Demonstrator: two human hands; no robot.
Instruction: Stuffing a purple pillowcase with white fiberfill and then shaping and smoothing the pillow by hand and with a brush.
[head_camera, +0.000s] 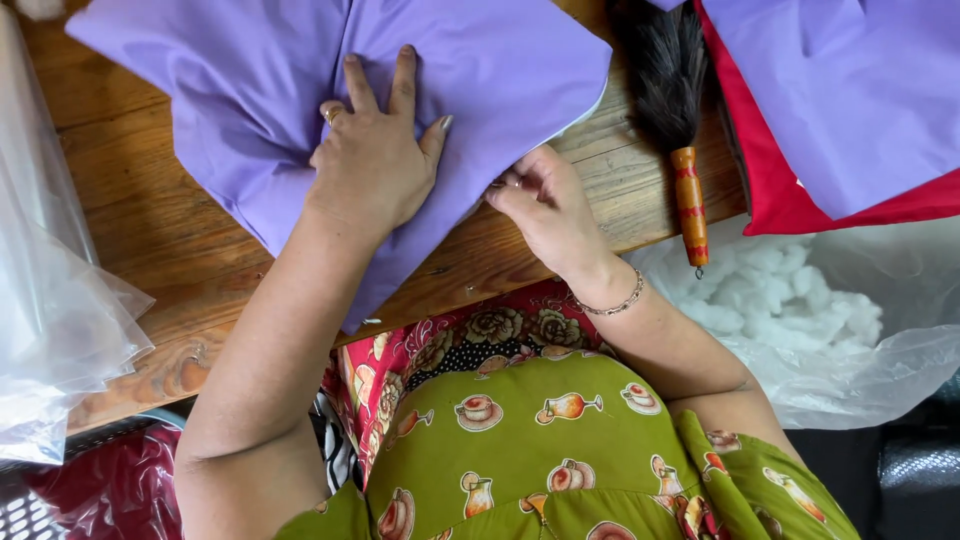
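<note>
left hand: the left hand (372, 150) is flat on the purple cloth (330, 100), fingers spread wide and pointing toward 12 o'clock, thumb out toward 2 o'clock, palm pressing down. there's a ring on one finger.
right hand: the right hand (545, 205) sits at 3 o'clock from the left one, just beside it, fingers curled in narrow and pinching the cloth's edge. whether something small is caught between the fingertips, i cannot tell. a thin bracelet (615, 300) circles the wrist.
purple cloth: spread over the wooden table (150, 220), filling the upper middle of the view, with one corner hanging off the table edge toward 6 o'clock, down toward the person's lap. folds gather under the left palm.
brush: a dark-bristled brush (668, 90) with an orange-red painted handle lies at 2 o'clock from the right hand, bristles toward 12, handle tip toward 6, hanging past the table edge.
second cloth: at 2 o'clock, far right, another purple piece (850, 90) lies on top of a red cloth (780, 200).
stuffing: white fluffy filling (780, 290) sits in a clear plastic bag at 4 o'clock, below the table edge.
plastic: clear plastic sheeting (50, 300) bunches along the 9 o'clock side.
clothing: green printed top (540, 450) at 6 o'clock.
</note>
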